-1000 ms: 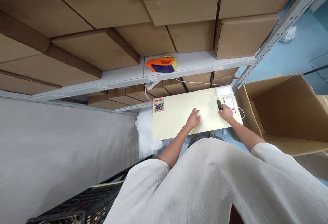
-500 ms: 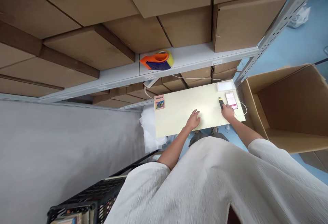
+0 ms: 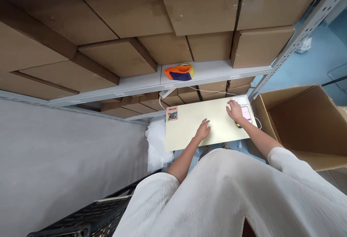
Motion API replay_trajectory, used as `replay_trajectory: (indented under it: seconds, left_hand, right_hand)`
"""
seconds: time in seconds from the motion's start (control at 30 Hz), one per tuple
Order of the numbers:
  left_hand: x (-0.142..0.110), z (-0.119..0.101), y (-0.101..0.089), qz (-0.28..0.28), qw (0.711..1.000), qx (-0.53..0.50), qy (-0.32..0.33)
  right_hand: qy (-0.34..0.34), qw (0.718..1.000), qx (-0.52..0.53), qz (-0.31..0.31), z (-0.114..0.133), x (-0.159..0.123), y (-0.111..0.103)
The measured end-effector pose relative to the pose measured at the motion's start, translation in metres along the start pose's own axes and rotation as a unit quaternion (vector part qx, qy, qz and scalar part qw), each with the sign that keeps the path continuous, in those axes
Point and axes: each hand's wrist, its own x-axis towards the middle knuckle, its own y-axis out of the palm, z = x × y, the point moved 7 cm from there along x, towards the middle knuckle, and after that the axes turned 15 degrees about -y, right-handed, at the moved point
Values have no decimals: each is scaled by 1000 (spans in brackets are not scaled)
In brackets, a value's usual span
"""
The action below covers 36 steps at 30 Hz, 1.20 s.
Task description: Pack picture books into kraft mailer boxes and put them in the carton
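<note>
My left hand rests over the middle of the pale yellow board, fingers apart and holding nothing. My right hand is open near the board's right end, fingertips close to a white sheet or pad at the far corner. Beside the right wrist lies a phone with a lit pinkish screen. A small black and yellow tool is partly covered by that wrist; its kind is hard to make out. On the board's left end lies a small colourful printed booklet or card.
An orange and blue tape dispenser sits on the grey shelf edge below cardboard boxes. A big open carton stands right of the board. White plastic sheets hang at left, near a black crate.
My right hand has let go of the black and yellow tool and moved forward toward the white pad. My left hand stays over the board. The view has shifted slightly.
</note>
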Motion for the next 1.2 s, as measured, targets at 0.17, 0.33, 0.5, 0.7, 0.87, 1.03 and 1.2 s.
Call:
replay_trajectory:
  seconds: [0.17, 0.33, 0.5, 0.7, 0.87, 1.03, 1.2]
  left_hand:
    - [-2, 10, -27, -25, 1000, -12, 0]
    - [-6, 26, -49, -46, 998, -40, 5]
    - [-13, 45, -64, -59, 997, -58, 0]
    - [-22, 74, -88, -65, 996, -63, -10]
    - [-23, 94, -97, -62, 996, -66, -7]
    - [-17, 94, -91, -43, 997, -59, 19]
    - [-7, 78, -76, -12, 998, -41, 54]
  right_hand:
    - [-126, 986, -1, -111, 76, 80, -73]
    - [-234, 964, -19, -129, 151, 155, -116]
    - [-273, 954, -61, -106, 198, 214, -125]
    - [-242, 962, -96, -82, 206, 240, -112]
    - [-241, 958, -104, -113, 210, 236, -112]
    - [-239, 955, -121, -123, 217, 206, -114]
    - [-225, 956, -114, -151, 207, 153, -114]
